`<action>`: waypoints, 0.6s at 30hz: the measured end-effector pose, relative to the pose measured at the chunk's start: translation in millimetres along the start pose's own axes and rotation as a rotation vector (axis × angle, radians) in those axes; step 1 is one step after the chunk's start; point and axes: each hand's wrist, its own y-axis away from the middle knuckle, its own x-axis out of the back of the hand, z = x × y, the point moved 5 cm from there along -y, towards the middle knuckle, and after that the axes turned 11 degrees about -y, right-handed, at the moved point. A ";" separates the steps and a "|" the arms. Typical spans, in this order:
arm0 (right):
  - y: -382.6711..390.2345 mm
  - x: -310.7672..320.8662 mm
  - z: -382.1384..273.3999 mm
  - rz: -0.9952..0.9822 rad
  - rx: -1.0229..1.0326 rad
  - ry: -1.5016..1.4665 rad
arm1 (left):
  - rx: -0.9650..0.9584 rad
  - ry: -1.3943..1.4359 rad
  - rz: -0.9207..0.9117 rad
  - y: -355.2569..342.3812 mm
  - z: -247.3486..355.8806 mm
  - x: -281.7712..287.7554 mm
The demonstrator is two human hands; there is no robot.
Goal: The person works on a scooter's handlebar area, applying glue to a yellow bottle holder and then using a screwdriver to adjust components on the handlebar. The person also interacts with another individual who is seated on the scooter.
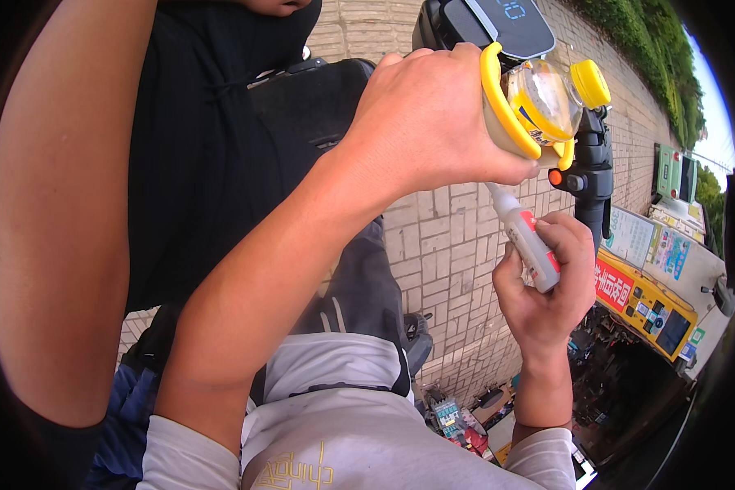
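My left hand [429, 122] is closed round a pale cup holder with a thick yellow rim [510, 110]. Inside the holder sits a clear drink bottle [547, 90] with a yellow label and yellow cap, tilted to the right. Just below, my right hand [551, 290] grips a small white squeeze bottle [535, 249] with a red label. Its thin nozzle points up toward the underside of the holder, close to my left thumb. Whether the tip touches the holder is hard to see. My left palm hides most of the holder's side.
Behind the holder are a scooter's dark display [510, 24] and a black handlebar [596, 155] with an orange button. Another person's bare arm [65, 204] and black clothes fill the left. A yellow-framed stall [653, 318] stands at right, with brick paving [441, 245] beneath.
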 end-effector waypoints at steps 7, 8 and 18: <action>-0.7 0.8 -1.6 0.001 0.018 0.004 | -0.006 -0.010 0.018 2.0 0.7 -0.2; -1.2 0.9 -2.3 0.002 0.023 0.004 | -0.006 -0.011 0.020 2.5 0.5 -0.2; -0.1 -5.1 -3.8 -0.033 0.019 0.001 | -0.008 -0.007 0.016 3.8 -3.0 -1.8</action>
